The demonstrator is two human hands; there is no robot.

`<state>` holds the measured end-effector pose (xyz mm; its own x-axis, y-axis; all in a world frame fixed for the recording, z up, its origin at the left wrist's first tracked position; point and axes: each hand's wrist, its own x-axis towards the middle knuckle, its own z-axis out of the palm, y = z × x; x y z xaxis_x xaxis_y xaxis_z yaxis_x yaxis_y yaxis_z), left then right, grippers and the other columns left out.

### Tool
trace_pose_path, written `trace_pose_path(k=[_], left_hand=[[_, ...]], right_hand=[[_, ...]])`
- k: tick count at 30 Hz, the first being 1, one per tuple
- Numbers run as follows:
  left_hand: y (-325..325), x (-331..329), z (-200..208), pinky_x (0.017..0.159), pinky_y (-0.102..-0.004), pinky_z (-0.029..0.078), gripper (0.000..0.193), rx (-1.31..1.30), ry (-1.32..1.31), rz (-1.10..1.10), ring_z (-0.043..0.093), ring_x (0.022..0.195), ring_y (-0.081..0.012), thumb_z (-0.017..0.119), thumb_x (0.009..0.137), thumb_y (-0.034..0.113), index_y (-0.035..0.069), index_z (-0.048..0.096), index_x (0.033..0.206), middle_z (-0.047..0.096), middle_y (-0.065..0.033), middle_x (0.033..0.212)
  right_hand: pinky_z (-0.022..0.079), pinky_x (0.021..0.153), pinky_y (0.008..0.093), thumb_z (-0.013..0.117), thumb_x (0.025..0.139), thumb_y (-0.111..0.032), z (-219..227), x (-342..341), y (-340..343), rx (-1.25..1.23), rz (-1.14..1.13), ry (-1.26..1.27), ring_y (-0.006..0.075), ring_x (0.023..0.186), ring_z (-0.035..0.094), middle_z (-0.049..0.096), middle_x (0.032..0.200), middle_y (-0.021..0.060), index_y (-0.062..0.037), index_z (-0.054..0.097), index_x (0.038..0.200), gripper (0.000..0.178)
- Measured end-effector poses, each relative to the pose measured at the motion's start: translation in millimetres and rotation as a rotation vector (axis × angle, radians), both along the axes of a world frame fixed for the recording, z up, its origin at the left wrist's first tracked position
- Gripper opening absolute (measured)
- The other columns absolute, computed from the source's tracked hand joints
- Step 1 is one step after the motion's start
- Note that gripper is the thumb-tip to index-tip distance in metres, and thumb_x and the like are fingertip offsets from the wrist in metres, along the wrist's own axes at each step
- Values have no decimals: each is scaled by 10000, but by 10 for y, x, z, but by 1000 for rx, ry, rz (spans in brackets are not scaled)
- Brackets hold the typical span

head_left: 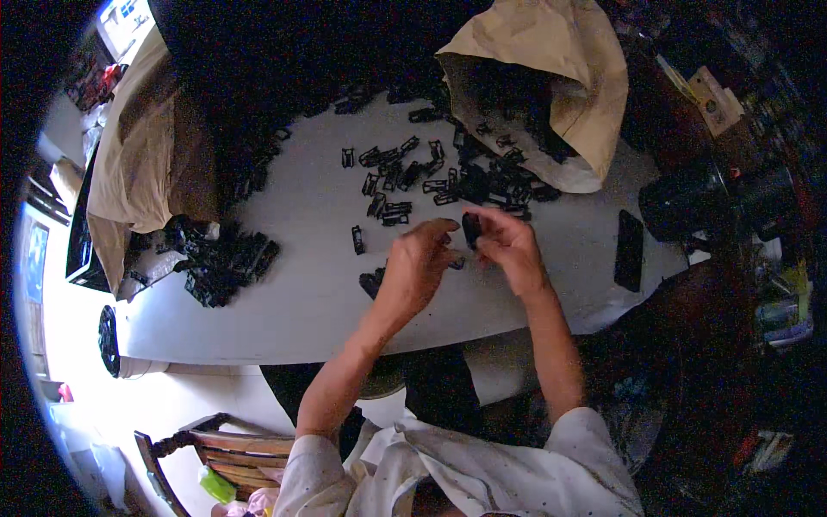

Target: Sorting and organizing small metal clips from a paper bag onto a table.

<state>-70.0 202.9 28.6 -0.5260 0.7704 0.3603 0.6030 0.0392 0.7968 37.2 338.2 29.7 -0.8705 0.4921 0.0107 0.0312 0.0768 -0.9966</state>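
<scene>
On my head view, the right hand (514,247) pinches one black part (471,231) between thumb and fingers, a narrow grip just off centre toward two o'clock. The left hand (418,261) is beside it, fingers loosely curled; I can't tell whether it holds anything.

Counting from centre, I get two paper bags, one at one o'clock (594,103), one at ten (142,164); one flat black block (629,250) at three; one wooden chair (245,444) toward seven. The loose black pieces (405,164) overlap too much to count.
</scene>
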Motion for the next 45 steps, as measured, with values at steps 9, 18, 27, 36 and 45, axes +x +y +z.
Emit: trace_pose_path(k=[9,18,27,36,45], left_hand=[[28,-1,10,598,-301,463,144,87,-492,-34,582,639,-181,562,730,-47,-27,550,873,604,-155,740],[9,-19,7,597,-337,445,158,116,-117,-12,587,683,-279,575,678,-61,-4,548,824,569,-149,739],[-177,-193,42,616,-324,455,214,149,-61,107,572,698,-272,604,675,-76,4,585,873,566,-142,807],[-652,-540,4,610,-308,448,208,-2,5,382,588,687,-243,588,695,-97,12,590,872,551,-127,794],[-739,-599,-32,589,-327,440,225,-45,34,424,588,662,-264,592,695,-89,36,603,881,549,-142,792]], right_hand=[[482,600,241,613,736,37,58,15,-219,430,47,72,127,751,564,555,908,20,-44,529,1154,433],[467,654,390,659,663,30,278,61,-432,1122,-117,-242,331,805,565,488,901,121,-15,541,947,312],[456,672,391,668,675,9,30,88,-386,981,-169,-300,324,808,561,526,927,117,-2,556,949,296],[458,683,375,703,640,-32,-79,37,-437,1027,-134,-299,298,810,557,513,876,109,-10,575,933,321],[460,639,365,714,623,-26,-71,23,-442,1061,-172,-122,290,758,558,509,850,110,-14,581,924,329]])
